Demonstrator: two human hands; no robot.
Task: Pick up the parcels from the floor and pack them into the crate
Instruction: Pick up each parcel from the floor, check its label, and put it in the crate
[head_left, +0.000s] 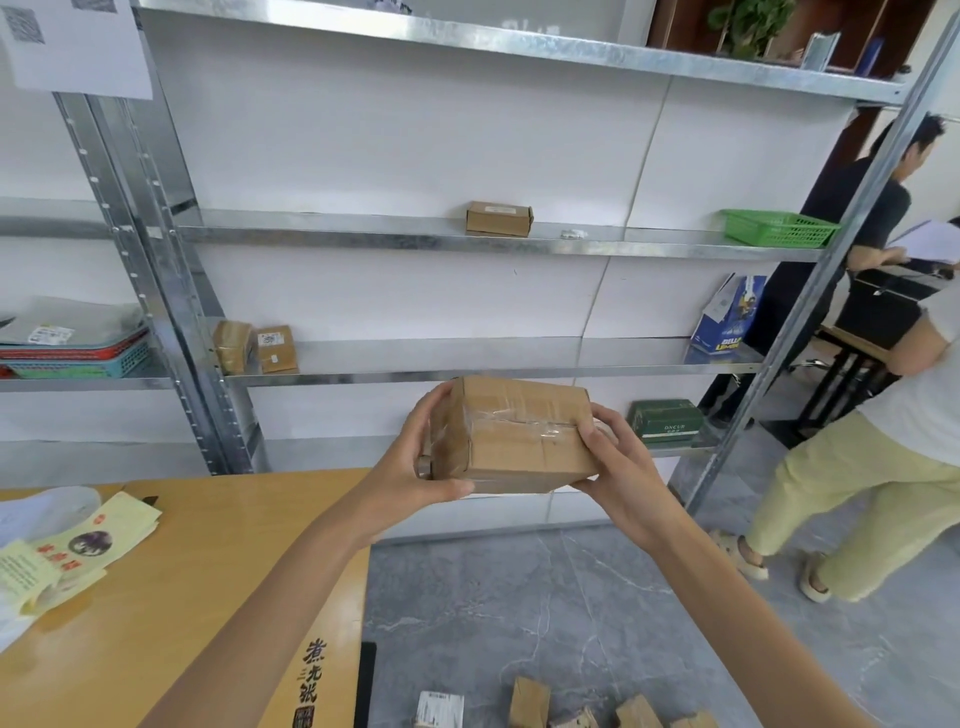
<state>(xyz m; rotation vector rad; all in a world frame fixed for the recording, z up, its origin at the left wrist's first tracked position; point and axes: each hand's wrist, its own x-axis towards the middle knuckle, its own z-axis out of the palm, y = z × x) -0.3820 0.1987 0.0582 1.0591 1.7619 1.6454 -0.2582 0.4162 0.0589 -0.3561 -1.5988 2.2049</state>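
Cardboard parcel, wrapped in clear tape, hangs in mid-air in front of the metal shelving, held at both ends. The left hand cups its left end, with fingers curled round the far side and the thumb along the lower front edge. The right hand grips the right end, its fingers curled over the top edge. More parcels lie on the grey floor below, beside the wooden surface. A green basket sits on a shelf at the upper right.
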